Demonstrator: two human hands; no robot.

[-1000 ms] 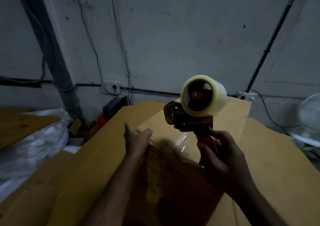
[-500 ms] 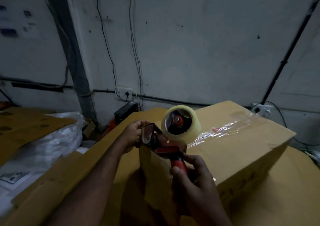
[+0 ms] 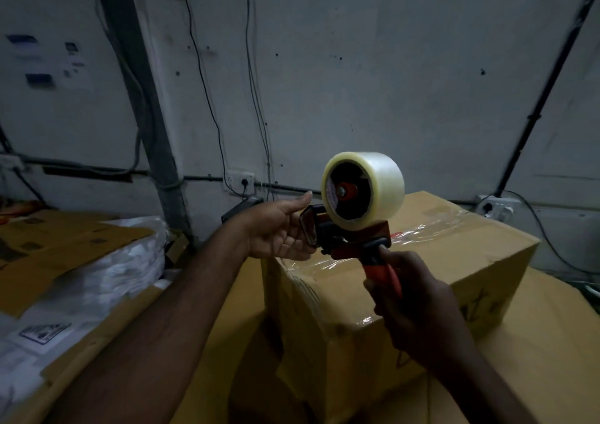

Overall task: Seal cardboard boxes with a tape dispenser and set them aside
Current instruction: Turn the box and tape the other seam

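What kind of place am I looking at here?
Probably a packing or storage room: a taped cardboard box, flattened cardboard stacked at left, and a tape dispenser in the right hand.

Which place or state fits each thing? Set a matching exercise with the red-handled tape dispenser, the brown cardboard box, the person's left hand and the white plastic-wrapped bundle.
Column A
1 red-handled tape dispenser
2 brown cardboard box
3 left hand
4 white plastic-wrapped bundle

Column B
a at the far left, under flat cardboard sheets
b clear tape runs across its top
c palm open beside the dispenser's front
d held by the right hand above the box

Pairs: 1-d, 2-b, 3-c, 4-a
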